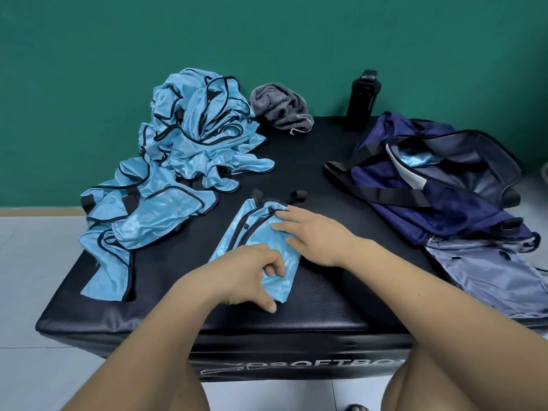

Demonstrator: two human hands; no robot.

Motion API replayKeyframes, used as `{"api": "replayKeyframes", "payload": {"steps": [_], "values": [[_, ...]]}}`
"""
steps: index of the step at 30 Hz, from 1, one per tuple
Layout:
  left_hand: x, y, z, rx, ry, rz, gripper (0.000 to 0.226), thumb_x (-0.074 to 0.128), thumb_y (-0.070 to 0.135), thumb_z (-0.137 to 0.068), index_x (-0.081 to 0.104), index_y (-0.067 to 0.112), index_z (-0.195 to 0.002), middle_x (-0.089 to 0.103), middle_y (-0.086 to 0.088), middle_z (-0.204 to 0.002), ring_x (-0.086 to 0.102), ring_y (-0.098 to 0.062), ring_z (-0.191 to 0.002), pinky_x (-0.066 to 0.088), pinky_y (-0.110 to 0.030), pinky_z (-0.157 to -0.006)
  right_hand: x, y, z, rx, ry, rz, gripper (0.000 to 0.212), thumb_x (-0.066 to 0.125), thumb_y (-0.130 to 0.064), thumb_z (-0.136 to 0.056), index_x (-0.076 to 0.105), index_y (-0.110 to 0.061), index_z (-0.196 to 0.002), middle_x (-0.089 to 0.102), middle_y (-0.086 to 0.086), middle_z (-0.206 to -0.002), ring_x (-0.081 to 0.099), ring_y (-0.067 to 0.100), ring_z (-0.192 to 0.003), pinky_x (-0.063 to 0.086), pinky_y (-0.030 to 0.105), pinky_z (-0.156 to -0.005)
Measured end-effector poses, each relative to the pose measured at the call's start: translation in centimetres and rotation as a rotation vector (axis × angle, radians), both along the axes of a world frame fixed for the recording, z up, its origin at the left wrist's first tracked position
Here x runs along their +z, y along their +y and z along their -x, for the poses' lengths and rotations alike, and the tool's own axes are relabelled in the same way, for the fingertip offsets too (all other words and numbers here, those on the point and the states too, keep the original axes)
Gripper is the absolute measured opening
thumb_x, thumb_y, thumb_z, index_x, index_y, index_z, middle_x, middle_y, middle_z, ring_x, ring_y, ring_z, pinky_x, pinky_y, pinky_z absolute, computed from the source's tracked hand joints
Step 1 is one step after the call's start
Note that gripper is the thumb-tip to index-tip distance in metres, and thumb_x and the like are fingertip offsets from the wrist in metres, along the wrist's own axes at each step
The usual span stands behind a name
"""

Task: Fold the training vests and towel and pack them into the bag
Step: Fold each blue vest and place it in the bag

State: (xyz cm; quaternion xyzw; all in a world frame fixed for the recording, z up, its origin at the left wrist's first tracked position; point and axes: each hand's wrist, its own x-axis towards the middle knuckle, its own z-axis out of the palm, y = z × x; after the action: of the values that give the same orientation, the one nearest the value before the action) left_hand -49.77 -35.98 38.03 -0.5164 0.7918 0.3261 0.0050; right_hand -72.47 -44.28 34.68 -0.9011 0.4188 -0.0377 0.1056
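A light blue training vest (237,235), folded into a narrow strip, lies in the middle of the black padded box (341,292). My left hand (252,274) pinches the near end of that strip with thumb and curled fingers. My right hand (311,232) lies flat on its far end, fingers straight. A heap of unfolded blue vests (184,149) with black trim sits at the back left. The grey striped towel (281,106) is bunched behind it. The navy bag (430,179) stands open at the right, with blue fabric showing inside.
A black bottle (362,97) stands at the back edge beside the bag. The bag's grey flap (489,277) hangs over the box's right front corner. A green wall is behind, and pale floor tiles lie to the left.
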Motion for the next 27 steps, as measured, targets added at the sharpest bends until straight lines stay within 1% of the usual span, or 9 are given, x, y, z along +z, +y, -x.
{"api": "replayKeyframes", "payload": {"steps": [2, 4, 6, 8, 10, 14, 18, 23, 27], "values": [[-0.1, 0.1, 0.6, -0.003, -0.026, 0.038, 0.052, 0.094, 0.035, -0.070, 0.060, 0.040, -0.109, 0.056, 0.019, -0.109, 0.057, -0.005, -0.098, 0.056, -0.035, -0.088, 0.5, 0.0, 0.1, 0.016, -0.041, 0.004, 0.049, 0.052, -0.022, -0.108, 0.051, -0.029, -0.157, 0.033, -0.006, -0.171, 0.020, 0.012, -0.161, 0.020, 0.029, -0.127], [-0.3, 0.2, 1.2, 0.001, -0.024, 0.082, 0.045, 0.090, 0.029, -0.072, 0.058, 0.037, -0.102, 0.057, 0.018, -0.105, 0.057, -0.006, -0.094, 0.057, -0.039, -0.084, 0.8, 0.7, 0.2, 0.024, -0.125, 0.059, 0.047, 0.058, -0.011, -0.101, 0.063, -0.025, -0.146, 0.050, -0.001, -0.160, 0.038, 0.019, -0.152, 0.034, 0.036, -0.121], [-0.4, 0.2, 1.5, -0.015, -0.033, 0.107, 0.037, 0.085, 0.026, -0.073, 0.056, 0.035, -0.094, 0.056, 0.017, -0.100, 0.056, -0.004, -0.090, 0.056, -0.037, -0.079, 1.1, 2.3, 0.1, -0.013, -0.146, 0.120, 0.040, 0.057, -0.009, -0.094, 0.070, -0.025, -0.129, 0.060, -0.005, -0.139, 0.052, 0.022, -0.132, 0.047, 0.042, -0.106], [-0.5, 0.1, 1.4, -0.038, -0.062, 0.130, 0.030, 0.082, 0.026, -0.074, 0.057, 0.035, -0.089, 0.057, 0.016, -0.096, 0.053, -0.002, -0.085, 0.052, -0.030, -0.075, 1.0, 4.5, 0.2, -0.041, -0.093, 0.138, 0.034, 0.049, -0.014, -0.088, 0.067, -0.025, -0.114, 0.058, -0.006, -0.118, 0.052, 0.023, -0.110, 0.048, 0.044, -0.092], [-0.5, -0.1, 1.1, -0.028, -0.047, 0.130, 0.024, 0.080, 0.025, -0.075, 0.062, 0.034, -0.089, 0.062, 0.015, -0.093, 0.057, -0.003, -0.084, 0.053, -0.030, -0.075, 0.8, 6.8, 0.2, -0.051, -0.036, 0.109, 0.035, 0.045, -0.020, -0.083, 0.061, -0.025, -0.113, 0.051, -0.004, -0.110, 0.047, 0.023, -0.099, 0.047, 0.044, -0.086], [-0.5, -0.3, 0.7, 0.017, 0.017, 0.098, 0.019, 0.078, 0.024, -0.075, 0.070, 0.033, -0.090, 0.070, 0.015, -0.088, 0.063, -0.005, -0.079, 0.058, -0.031, -0.075, 0.4, 9.8, 0.8, -0.032, -0.051, 0.063, 0.045, 0.059, -0.036, -0.083, 0.055, -0.028, -0.127, 0.045, -0.007, -0.124, 0.042, 0.019, -0.108, 0.040, 0.035, -0.096], [-0.1, -0.3, 0.4, 0.110, 0.173, 0.054, 0.015, 0.078, 0.021, -0.079, 0.074, 0.033, -0.086, 0.073, 0.010, -0.083, 0.063, -0.003, -0.071, 0.061, -0.035, -0.080, -0.5, 9.8, 0.3, -0.073, -0.185, 0.030, 0.048, 0.066, -0.062, -0.085, 0.061, -0.030, -0.120, 0.047, -0.015, -0.125, 0.043, 0.013, -0.117, 0.034, 0.030, -0.102], [0.7, -0.1, 0.1, 0.172, 0.319, 0.092, 0.011, 0.079, 0.023, -0.081, 0.073, 0.030, -0.087, 0.073, 0.007, -0.085, 0.065, -0.014, -0.076, 0.060, -0.037, -0.082, -1.5, 8.7, -0.9, -0.105, -0.254, 0.147, 0.019, 0.059, -0.043, -0.095, 0.064, -0.026, -0.103, 0.053, -0.012, -0.105, 0.046, 0.016, -0.099, 0.037, 0.032, -0.086], [1.0, -0.3, -0.4, 0.198, 0.356, 0.139, 0.026, 0.088, 0.041, -0.081, 0.071, 0.036, -0.099, 0.072, 0.014, -0.100, 0.066, -0.007, -0.095, 0.055, -0.030, -0.089, -0.8, 8.0, -0.7, -0.141, -0.271, 0.103, 0.017, 0.050, -0.040, -0.096, 0.058, -0.026, -0.090, 0.053, -0.013, -0.091, 0.046, 0.014, -0.091, 0.039, 0.036, -0.081]]}}
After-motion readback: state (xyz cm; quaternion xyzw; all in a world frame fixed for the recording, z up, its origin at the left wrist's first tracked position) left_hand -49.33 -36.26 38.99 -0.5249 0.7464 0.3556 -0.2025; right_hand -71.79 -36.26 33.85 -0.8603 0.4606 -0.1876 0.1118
